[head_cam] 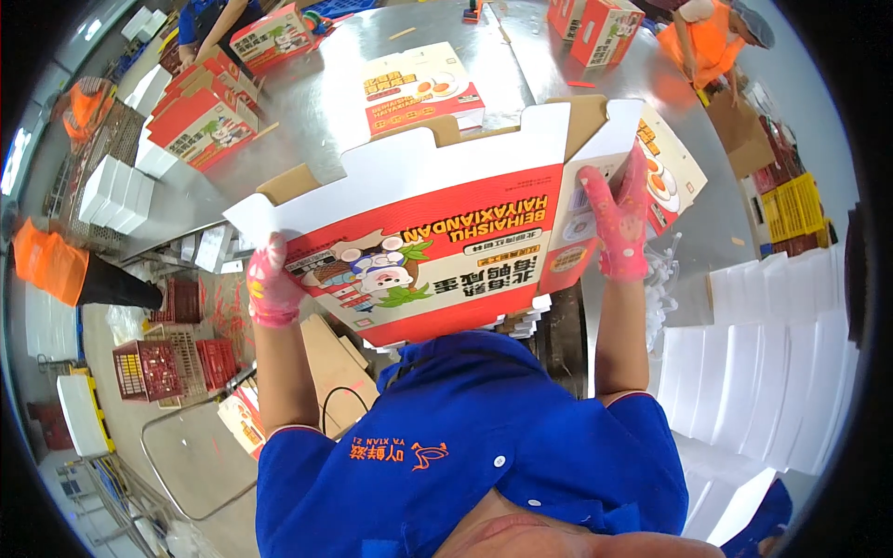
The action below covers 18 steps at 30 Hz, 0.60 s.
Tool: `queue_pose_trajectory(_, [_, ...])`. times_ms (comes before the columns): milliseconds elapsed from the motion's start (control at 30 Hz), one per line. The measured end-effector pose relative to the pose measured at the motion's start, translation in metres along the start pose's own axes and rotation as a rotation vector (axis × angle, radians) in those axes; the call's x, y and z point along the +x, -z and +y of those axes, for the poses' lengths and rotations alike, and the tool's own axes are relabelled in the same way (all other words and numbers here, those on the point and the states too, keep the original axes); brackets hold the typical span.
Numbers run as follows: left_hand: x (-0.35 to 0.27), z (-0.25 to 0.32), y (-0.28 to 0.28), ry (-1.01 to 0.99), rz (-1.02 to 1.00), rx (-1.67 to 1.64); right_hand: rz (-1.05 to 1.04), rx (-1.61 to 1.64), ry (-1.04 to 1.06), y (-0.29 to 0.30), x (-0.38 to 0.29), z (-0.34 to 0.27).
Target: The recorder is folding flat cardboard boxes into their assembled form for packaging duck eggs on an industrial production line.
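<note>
A large printed cardboard carton [446, 244], red and cream outside with white upper flaps, is held up before my chest, its print upside down to the camera. My left hand [272, 282], in a pink patterned glove, grips the carton's left end. My right hand [621, 216], gloved alike, holds the right end, thumb and fingers spread on the side panel. The carton's notched flaps point away from me, over the metal table [307, 139]. Behind it a printed carton [425, 87] lies on the table, and another printed carton [670, 174] is partly hidden by my right hand.
White foam boxes [753, 376] are stacked at the right. Assembled cartons [202, 125] stand at the table's far left, others [607, 31] at the far right. A tape dispenser [473, 10] sits at the back. Co-workers stand around; red crates [146, 370] are on the floor at left.
</note>
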<state>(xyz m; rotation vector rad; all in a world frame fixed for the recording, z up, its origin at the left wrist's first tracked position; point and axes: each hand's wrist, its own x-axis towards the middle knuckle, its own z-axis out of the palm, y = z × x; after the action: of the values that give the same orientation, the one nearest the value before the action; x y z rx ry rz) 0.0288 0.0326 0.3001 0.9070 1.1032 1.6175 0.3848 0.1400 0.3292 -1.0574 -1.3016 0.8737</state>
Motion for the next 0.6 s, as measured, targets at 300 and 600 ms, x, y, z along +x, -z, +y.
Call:
queue_pose_trajectory(300, [0.002,0.041,-0.029,-0.303,-0.666,-0.329,-0.06,0.255,0.173,-0.002,-0.007,-0.003])
queue_pose_trajectory(600, [0.024,0.026,-0.062,-0.724,-0.036,0.158,-0.259,0.463,0.03,0.008,0.003,-0.01])
